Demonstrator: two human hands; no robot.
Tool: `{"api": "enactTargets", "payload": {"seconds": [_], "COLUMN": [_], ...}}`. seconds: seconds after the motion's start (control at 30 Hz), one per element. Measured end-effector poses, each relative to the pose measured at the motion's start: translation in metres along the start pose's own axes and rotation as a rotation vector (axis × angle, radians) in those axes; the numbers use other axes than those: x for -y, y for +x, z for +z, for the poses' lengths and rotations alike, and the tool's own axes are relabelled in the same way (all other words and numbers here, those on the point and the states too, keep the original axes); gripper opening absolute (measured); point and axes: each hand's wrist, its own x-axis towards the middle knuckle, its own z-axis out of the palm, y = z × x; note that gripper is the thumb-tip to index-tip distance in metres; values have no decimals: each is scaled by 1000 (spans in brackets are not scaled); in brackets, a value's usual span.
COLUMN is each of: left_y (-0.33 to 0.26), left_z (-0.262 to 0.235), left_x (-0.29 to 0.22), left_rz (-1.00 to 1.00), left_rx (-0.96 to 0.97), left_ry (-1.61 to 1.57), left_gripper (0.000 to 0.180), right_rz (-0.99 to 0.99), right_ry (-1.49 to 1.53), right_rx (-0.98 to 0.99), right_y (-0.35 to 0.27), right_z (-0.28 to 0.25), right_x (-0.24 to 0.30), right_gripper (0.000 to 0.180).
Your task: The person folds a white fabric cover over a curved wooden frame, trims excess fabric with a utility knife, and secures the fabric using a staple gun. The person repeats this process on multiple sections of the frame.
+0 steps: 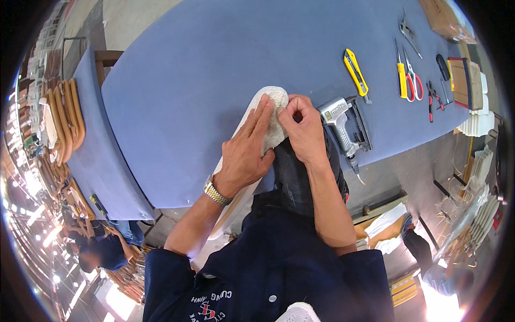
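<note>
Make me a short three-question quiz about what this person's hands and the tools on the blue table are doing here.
1. True or false: the left hand lies flat on the fabric-covered curved piece.
2. What is the right hand doing: A pinching the fabric, B holding the staple gun, C cutting with scissors?
3. What colour is the utility knife?

Key: 1 true. 2 A. 3 yellow.

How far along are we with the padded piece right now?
Done: cream fabric already lies over the end of the white curved piece.
In hand: left hand presses it flat; right hand pinches its edge.
Left: staple gun lies untouched beside them; no staples are visible.
</note>
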Motion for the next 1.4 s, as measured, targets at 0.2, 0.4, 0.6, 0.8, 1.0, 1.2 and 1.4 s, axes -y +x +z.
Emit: {"api": "enactTargets", "payload": {"seconds": [0.2,0.4,0.6,0.8,1.0,1.2,1.4], "left_y": [-2,-1,1,0,1,2,1], "left_z": [-2,-8,-9,-10,-7,-5,-6], "left_x": [3,13,13,14,14,10,8], "left_rz": [84,112,150,144,105,101,105], "left_rx": [-47,-76,-111,-101,-95,-84,-91], "left_ry": [-9,-65,-80,-77,-87,-74,-56], "left_gripper": [97,95,91,93,92,92,92], "right_rz": [12,-5,4,3,-11,-4,26], "right_ry": [-14,-16,-91,-170,-206,-173,-110], "right_rx": [-11,16,-6,55,68,29,72], "right_y": [-3,-1,1,5,12,10,14], "right_z": [4,3,4,1,1,3,-3], "right_x": [3,12,18,19,16,13,4], "right_gripper": [20,17,20,19,18,19,21]}}
